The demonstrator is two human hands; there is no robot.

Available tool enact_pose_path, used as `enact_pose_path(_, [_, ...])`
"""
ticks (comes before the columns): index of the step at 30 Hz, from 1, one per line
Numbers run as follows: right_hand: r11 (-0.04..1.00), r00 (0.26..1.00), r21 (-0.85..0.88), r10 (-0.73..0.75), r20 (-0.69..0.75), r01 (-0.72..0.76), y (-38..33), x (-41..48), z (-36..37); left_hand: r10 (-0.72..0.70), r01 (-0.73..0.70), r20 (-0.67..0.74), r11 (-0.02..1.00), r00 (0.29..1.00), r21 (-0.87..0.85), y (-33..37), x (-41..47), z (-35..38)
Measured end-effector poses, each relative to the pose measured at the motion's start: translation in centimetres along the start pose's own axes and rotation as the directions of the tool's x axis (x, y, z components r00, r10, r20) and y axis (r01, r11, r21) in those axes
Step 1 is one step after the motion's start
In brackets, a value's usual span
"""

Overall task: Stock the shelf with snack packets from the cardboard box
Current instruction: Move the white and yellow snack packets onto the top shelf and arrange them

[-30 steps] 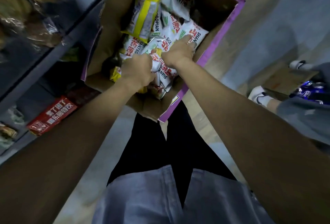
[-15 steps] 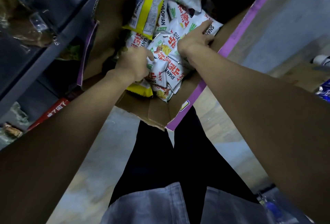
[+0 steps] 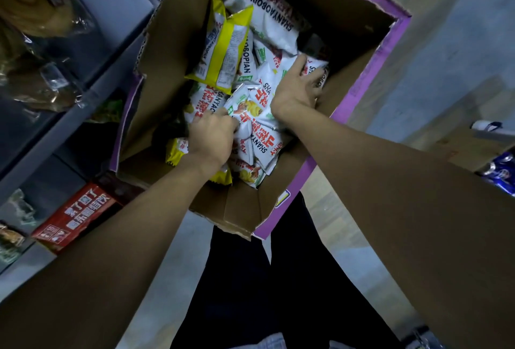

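Note:
An open cardboard box (image 3: pixel 178 31) with purple outer sides stands on the floor below me, holding several white and yellow snack packets. My left hand (image 3: pixel 213 139) is down among the near packets, its fingers curled round the edge of a white packet (image 3: pixel 246 110). My right hand (image 3: pixel 296 89) lies farther in, fingers curled over another white packet (image 3: pixel 313 66) by the box's right wall. A yellow packet (image 3: pixel 227 50) stands upright behind both hands. The shelf (image 3: pixel 92 89) runs along the left.
The dark metal shelf on the left holds clear-bagged goods (image 3: pixel 41 50) above and a red carton (image 3: pixel 75 216) lower down. Blue packaged goods (image 3: pixel 500 173) lie at the right edge. My dark-trousered legs (image 3: pixel 259 279) stand just in front of the box.
Both hands have stayed in the box. The right hand reached farther in, then curled its fingers over a white packet near the right wall. The left hand shifted slightly among the near packets.

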State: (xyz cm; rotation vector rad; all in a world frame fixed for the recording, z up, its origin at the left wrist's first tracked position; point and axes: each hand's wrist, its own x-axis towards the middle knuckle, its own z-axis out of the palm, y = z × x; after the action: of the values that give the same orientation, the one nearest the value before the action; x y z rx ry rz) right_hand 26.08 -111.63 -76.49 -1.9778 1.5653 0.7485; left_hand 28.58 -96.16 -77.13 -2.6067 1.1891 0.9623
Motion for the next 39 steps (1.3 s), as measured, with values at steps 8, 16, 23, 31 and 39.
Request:
enact_pose_path(8, [0.992,0.991,0.026,-0.124,-0.05,0.125,0.5,-1.3,-1.8,-0.316,0.18,-0.215,0.856,0.924,-0.485,-0.7,1.6,-5.1])
enact_pose_path(16, [0.96,0.937,0.023,-0.268,-0.225,0.28,1.8,-4.0,-2.0,-0.455,0.202,-0.357,0.803,0.816,-0.561,1.3,3.6,-5.0])
enact_pose_path(23, [0.936,0.895,-0.013,-0.339,-0.291,0.351,1.5,-4.3,-2.4,-0.2,0.082,-0.332,0.938,0.922,-0.338,2.6,2.5,-2.8])
enact_pose_path(31, [0.963,0.963,-0.069,-0.265,-0.057,0.261,0.8,1.0,-1.0,-0.276,0.267,-0.006,0.936,0.961,-0.228,3.8,3.9,-2.1])
enact_pose_path(39, [0.987,0.986,-0.03,-0.159,0.046,0.161,1.0,2.0,-1.1,-0.28,0.276,0.023,0.929,0.96,-0.247,3.6,3.5,-3.0])
